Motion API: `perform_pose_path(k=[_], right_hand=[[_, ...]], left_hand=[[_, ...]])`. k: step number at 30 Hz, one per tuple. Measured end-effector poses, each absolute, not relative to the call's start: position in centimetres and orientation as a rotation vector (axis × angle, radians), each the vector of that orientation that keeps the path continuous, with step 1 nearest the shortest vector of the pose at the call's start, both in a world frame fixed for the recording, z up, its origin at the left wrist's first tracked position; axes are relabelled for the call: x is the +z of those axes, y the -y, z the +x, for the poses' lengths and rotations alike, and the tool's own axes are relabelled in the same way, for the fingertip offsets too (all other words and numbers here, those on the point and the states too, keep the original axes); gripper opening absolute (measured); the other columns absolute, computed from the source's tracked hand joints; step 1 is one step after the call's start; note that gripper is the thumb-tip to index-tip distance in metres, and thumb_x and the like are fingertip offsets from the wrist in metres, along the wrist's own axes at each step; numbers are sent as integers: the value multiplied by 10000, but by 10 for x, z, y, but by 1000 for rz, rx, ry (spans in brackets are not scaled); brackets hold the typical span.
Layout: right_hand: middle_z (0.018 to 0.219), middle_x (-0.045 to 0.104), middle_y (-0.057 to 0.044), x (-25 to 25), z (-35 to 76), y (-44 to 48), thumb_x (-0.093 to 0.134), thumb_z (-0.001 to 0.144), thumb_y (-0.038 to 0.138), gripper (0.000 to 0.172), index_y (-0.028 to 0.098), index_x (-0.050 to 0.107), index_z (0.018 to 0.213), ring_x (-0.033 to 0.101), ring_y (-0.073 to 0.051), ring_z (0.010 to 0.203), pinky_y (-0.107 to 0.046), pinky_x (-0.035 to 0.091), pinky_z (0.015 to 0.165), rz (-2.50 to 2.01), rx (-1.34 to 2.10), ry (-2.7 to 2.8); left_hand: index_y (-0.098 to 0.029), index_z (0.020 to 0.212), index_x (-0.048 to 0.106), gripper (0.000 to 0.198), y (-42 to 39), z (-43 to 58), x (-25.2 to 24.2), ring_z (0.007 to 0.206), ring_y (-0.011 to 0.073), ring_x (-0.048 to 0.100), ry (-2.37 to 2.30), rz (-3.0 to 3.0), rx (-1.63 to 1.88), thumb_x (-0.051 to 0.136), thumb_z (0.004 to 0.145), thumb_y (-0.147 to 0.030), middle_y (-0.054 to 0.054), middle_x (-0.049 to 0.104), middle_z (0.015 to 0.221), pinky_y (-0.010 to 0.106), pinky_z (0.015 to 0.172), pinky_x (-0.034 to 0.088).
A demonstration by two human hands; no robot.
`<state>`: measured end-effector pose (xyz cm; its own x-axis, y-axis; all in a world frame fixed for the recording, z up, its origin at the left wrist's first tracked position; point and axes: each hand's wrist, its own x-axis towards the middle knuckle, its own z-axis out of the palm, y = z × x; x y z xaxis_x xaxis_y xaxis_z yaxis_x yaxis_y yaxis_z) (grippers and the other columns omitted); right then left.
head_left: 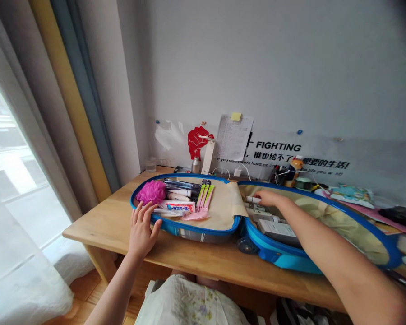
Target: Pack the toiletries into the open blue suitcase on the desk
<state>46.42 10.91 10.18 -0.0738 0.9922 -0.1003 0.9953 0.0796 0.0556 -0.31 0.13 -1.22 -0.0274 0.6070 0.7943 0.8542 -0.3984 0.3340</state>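
Note:
A blue suitcase point(203, 231) lies opened flat on the wooden desk, its two halves side by side. My left hand point(144, 225) rests on the front left rim of the left half, fingers spread and holding nothing. Near its fingertips are a pink bath puff point(151, 192) and a toothpaste box point(180, 207). Behind that box lie white tubes point(178, 197), and pink-and-green packaged razors or brushes point(205, 197) are to the right. Reaching into the right half, my right hand point(268, 197) has its fingers closed on a small white tube point(253, 199). Below it sits a grey box point(277, 231).
The desk point(98, 224) ends close to my lap. Behind the suitcase stand a metal bottle point(196, 165), a white lamp-like stand point(208, 155) and an orange bottle point(294, 170). A charger point(237, 172) with cables lies there too. A curtain point(66, 90) hangs at left.

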Motion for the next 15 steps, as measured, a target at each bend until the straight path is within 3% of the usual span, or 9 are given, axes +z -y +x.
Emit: perform_pose_path(k=[8, 12, 15], right_hand=[[748, 733, -45, 117, 459, -103, 716, 619, 198, 55, 218, 719, 670, 681, -222, 766, -281, 482, 687, 2150, 64, -2186], [1014, 743, -114, 146, 438, -101, 611, 775, 273, 270, 185, 733, 999, 687, -250, 923, -289, 490, 740, 2289, 146, -2261], [1156, 716, -81, 161, 388, -95, 481, 894, 342, 380, 201, 663, 1196, 676, -203, 988, -251, 488, 789, 2258, 64, -2484]], left_hand=[[-227, 1273, 539, 419, -2, -3, -12, 1378, 303, 355, 1574, -1999, -1405, 436, 922, -432, 108, 555, 1334, 535, 1164, 245], [-219, 1256, 547, 407, -2, -2, -12, 1368, 307, 368, 1554, -1996, -1413, 438, 923, -425, 117, 558, 1327, 541, 1158, 255], [-219, 1259, 542, 407, -2, -2, -12, 1371, 307, 366, 1548, -1985, -1409, 433, 926, -426, 117, 560, 1322, 542, 1158, 256]])
